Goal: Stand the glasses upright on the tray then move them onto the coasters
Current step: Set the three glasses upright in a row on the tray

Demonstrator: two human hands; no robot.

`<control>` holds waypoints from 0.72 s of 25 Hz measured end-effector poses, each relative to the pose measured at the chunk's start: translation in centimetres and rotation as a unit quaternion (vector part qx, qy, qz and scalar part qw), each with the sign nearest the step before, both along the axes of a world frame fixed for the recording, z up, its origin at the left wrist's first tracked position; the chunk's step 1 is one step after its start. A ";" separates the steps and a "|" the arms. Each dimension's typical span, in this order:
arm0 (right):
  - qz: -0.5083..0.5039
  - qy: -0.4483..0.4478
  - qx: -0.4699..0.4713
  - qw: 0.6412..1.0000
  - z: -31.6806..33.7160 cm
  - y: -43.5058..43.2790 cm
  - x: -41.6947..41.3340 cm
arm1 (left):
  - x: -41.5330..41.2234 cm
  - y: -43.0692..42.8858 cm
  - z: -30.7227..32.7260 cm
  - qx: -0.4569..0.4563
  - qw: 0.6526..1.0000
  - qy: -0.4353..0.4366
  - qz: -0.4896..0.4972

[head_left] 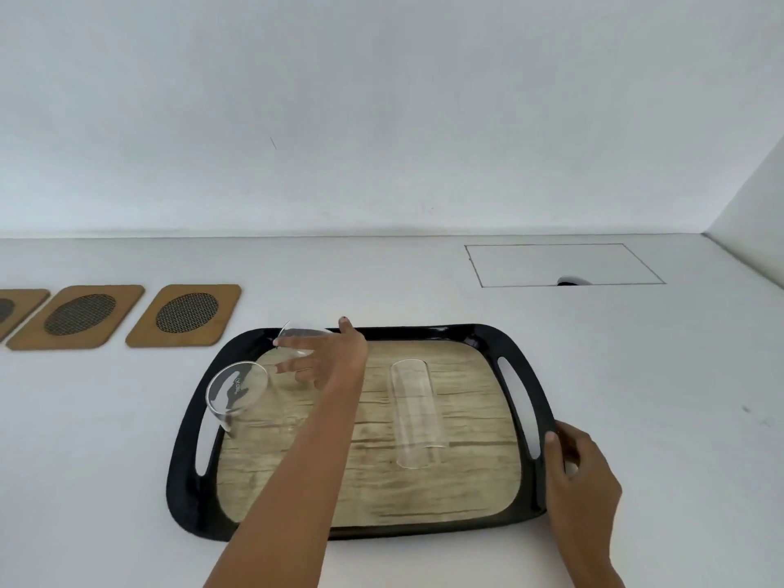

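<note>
A black tray (479, 337) with a wood-pattern floor lies on the white table. It carries three clear glasses. One tall glass (418, 413) lies on its side right of centre. A second glass (237, 392) stands near the tray's left handle, its rim toward me. My left hand (326, 358) reaches across to the tray's far left, its thumb and fingers around the third glass (303, 335), which is tilted. My right hand (572, 468) grips the tray's right rim. Three brown coasters with dark mesh ovals sit left of the tray: coaster (184, 314), coaster (80, 316), coaster (12, 309), the last cut off by the frame edge.
A thin rectangular outline (564, 265) with a small dark notch marks the table at the back right. A white wall runs behind the table, and another wall closes the right side.
</note>
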State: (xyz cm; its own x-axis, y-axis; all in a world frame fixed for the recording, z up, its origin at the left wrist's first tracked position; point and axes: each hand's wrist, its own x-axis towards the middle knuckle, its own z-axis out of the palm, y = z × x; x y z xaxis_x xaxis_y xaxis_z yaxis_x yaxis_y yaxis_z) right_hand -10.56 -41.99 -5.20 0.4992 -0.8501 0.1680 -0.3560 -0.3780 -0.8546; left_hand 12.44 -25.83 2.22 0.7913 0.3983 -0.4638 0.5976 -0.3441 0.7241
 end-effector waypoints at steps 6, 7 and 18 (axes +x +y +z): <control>0.001 -0.011 -0.001 1.000 -0.4 0.3 0.1 | 1.6 0.7 -1.1 0.005 0.998 -0.002 0.055; 0.002 -0.009 -0.003 1.000 -0.5 0.2 0.1 | 1.7 0.9 -1.0 0.005 0.998 -0.007 0.056; 0.004 -0.019 0.001 1.000 -0.4 0.5 0.0 | -0.5 2.6 -1.8 -0.066 0.971 -0.215 -0.078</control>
State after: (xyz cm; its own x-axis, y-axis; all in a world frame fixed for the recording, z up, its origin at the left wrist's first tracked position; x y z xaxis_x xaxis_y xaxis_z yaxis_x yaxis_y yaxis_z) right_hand -10.59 -41.52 -5.62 0.4989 -0.8465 0.1861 -0.3201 -0.3795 -0.8681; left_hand 11.95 -23.26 0.42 0.9691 0.2178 -0.1162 0.1785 -0.2931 0.9393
